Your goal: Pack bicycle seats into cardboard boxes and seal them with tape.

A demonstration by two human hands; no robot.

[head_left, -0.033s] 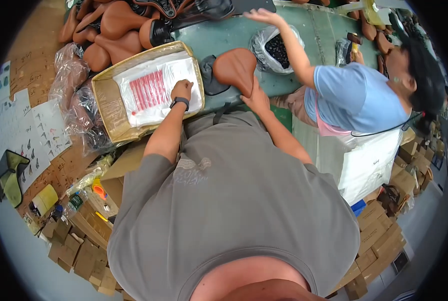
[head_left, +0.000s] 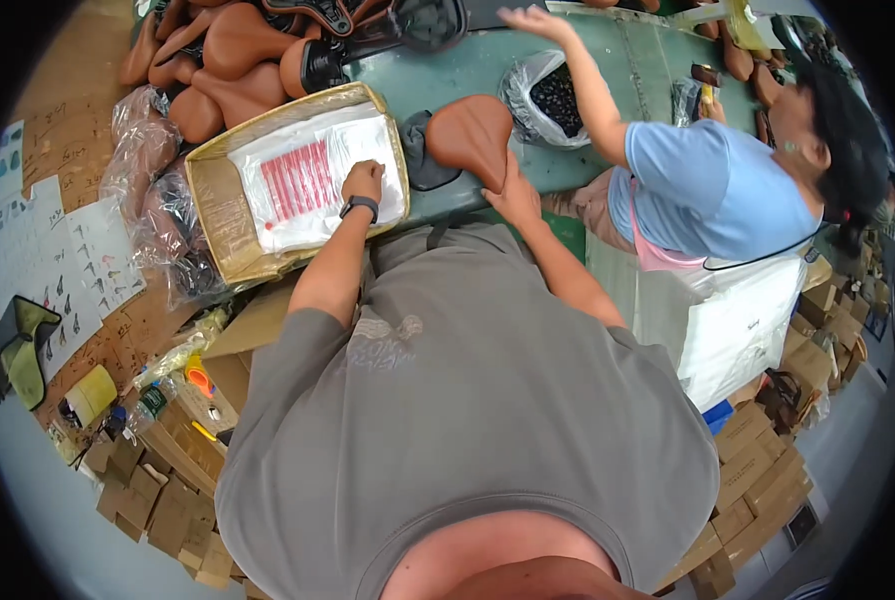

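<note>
A brown bicycle saddle [head_left: 470, 138] rests on the green table in front of me, its narrow nose toward my body. My right hand [head_left: 516, 196] grips it at the nose, thumb and fingers around the edge. My left hand [head_left: 363, 181] is inside a shallow taped cardboard box [head_left: 214, 225], over a white sheet [head_left: 352, 140] printed with rows of red strips. Its fingers are curled together, and whatever they pinch is hidden. Under the saddle's left side lies a dark grey cloth-like piece [head_left: 425, 165].
Brown saddles [head_left: 242, 45] pile up behind the box, with a black saddle underside [head_left: 427, 22] beside them. A plastic-lined container of small black parts [head_left: 559, 98] stands right of my saddle. A co-worker in a blue shirt [head_left: 712, 185] reaches an arm over the table.
At the far edge, the black saddle underside has shifted and shows more fully. The co-worker's raised hand has moved slightly farther away. My own hands stay nearly in place.
</note>
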